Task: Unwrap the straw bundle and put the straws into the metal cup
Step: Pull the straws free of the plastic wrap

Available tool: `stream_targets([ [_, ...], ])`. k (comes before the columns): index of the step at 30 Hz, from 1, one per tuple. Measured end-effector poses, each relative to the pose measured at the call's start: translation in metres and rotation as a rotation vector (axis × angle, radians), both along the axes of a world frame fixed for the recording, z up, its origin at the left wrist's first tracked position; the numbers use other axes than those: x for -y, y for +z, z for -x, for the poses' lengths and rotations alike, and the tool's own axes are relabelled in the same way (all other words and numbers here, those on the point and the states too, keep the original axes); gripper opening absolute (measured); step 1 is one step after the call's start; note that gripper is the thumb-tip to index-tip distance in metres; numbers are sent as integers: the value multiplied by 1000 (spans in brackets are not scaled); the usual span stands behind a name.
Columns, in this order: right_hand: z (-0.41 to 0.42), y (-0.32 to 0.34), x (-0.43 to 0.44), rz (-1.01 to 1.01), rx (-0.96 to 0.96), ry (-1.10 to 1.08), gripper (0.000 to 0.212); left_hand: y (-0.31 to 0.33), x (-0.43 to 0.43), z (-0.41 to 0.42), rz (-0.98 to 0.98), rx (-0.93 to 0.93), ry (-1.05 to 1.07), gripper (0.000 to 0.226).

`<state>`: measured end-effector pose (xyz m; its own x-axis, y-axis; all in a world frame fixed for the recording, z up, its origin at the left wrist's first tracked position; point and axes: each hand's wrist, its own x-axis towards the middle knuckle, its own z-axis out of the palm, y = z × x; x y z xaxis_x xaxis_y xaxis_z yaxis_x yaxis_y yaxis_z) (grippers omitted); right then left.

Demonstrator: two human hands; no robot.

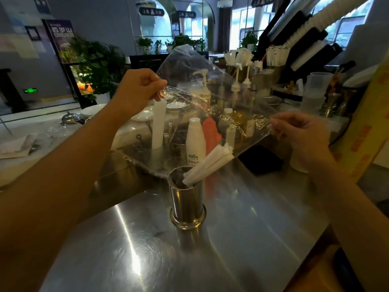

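Note:
A tall metal cup (187, 203) stands on the steel counter (242, 239) in the middle of the view. A bundle of white paper-wrapped straws (207, 164) leans in it, tilted to the right, tops sticking well above the rim. Above the cup a clear plastic sheet (210, 91) is stretched out flat between both hands. My left hand (136, 91) pinches its left edge, and my right hand (299, 131) pinches its right edge. The sheet's lower corner hangs just behind the cup.
Behind the cup stand a white bottle (195, 142), pump bottles (203, 85), an orange item (211, 133) and a white paper roll (158, 125). Holders full of straws (273, 56) and stacked plastic cups (313, 91) crowd the back right. A yellow box (364, 127) stands at the right edge.

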<state>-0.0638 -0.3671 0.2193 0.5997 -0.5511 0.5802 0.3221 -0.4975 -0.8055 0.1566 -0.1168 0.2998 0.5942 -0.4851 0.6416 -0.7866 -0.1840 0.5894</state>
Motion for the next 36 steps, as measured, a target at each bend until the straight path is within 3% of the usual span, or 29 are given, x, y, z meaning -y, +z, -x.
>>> stream_targets([
  [15,-8,-15,10,-139,16,66,13,-2,0,3,-3,-18,-49,13],
  [18,-9,-24,9,-215,-80,129,8,-2,2,3,-17,1,-19,10],
  [21,-16,-39,1,-282,-242,200,30,-1,3,2,-21,12,-9,10],
  [25,-31,-59,-19,-371,-324,274,26,2,2,3,-37,22,-17,11],
  [31,-60,-59,-37,-412,-221,264,8,7,-7,2,-13,29,0,9],
  [36,-74,-46,-42,-398,-172,285,13,10,-26,-6,17,10,-9,10],
])
